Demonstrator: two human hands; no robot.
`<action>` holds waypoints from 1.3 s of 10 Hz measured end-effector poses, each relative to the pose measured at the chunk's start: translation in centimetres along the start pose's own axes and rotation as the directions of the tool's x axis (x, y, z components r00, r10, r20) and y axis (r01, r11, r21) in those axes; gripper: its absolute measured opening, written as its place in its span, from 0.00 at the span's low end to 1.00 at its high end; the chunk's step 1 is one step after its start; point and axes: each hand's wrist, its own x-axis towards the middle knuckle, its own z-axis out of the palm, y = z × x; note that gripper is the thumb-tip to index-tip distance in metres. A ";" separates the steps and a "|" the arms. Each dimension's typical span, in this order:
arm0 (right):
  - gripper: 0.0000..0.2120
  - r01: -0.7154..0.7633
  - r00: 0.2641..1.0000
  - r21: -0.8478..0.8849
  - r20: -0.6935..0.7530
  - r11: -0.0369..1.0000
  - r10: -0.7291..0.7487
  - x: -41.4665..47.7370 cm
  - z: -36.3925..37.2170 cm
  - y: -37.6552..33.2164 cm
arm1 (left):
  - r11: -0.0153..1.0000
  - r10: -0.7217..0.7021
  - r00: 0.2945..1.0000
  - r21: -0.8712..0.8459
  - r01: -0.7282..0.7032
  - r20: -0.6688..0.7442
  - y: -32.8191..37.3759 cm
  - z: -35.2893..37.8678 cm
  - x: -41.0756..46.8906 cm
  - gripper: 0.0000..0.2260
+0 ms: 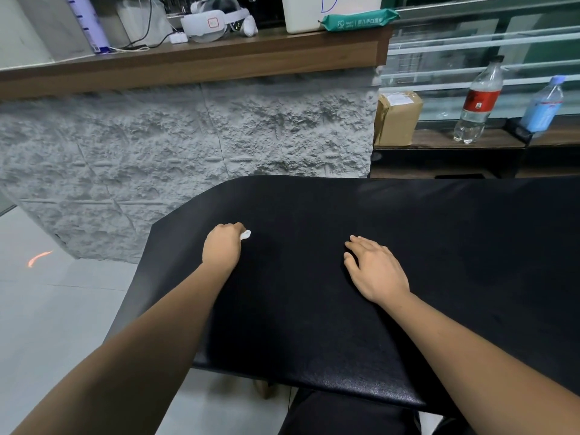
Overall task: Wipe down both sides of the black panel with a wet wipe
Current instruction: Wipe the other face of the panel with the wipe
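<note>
Presently, item: black panel (314, 293), lying flat with one broad face up across the lower right of the view, its near edge over the person's lap. What carries it is hidden.
Long axis: runs left to right, with the right end out of frame and the rounded-off far-left corner toward the grey textured wall (188, 136).
Left hand (222, 246): fingers curled round a small bunched wet wipe (245, 235), pressed to the panel near its left end.
Right hand (373, 268): fingers straight, palm down, resting flat on the panel, well apart from the left and holding nothing. Judged to be steadying it.
Progress, judged: wiping of the upper face is in hand. No damp streak shows on the dark surface, so how much is covered cannot be told. The underside is out of sight and, with the panel not yet turned over, is taken as left to do.
Also noted: green wipes pack (357, 22) on the wooden ledge (219, 58) above the wall
</note>
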 end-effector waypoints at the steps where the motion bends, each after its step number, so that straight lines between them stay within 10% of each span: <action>1: 0.23 -0.003 1.000 0.002 -0.003 1.000 0.003 0.0 0.0 0.0 | 1.000 -0.023 1.000 -0.001 0.023 0.014 0.7 0.3 0.1 0.12; 8: 0.23 -0.006 1.000 -0.001 0.006 1.000 0.006 0.0 0.0 0.1 | 0.959 0.211 0.975 -0.209 -0.193 0.068 12.5 1.8 -1.1 0.12; 13: 0.22 -0.013 1.000 0.027 -0.008 1.000 0.014 -0.2 -0.2 0.1 | 0.920 -0.005 0.998 -0.392 0.031 0.069 4.0 -0.2 -0.6 0.10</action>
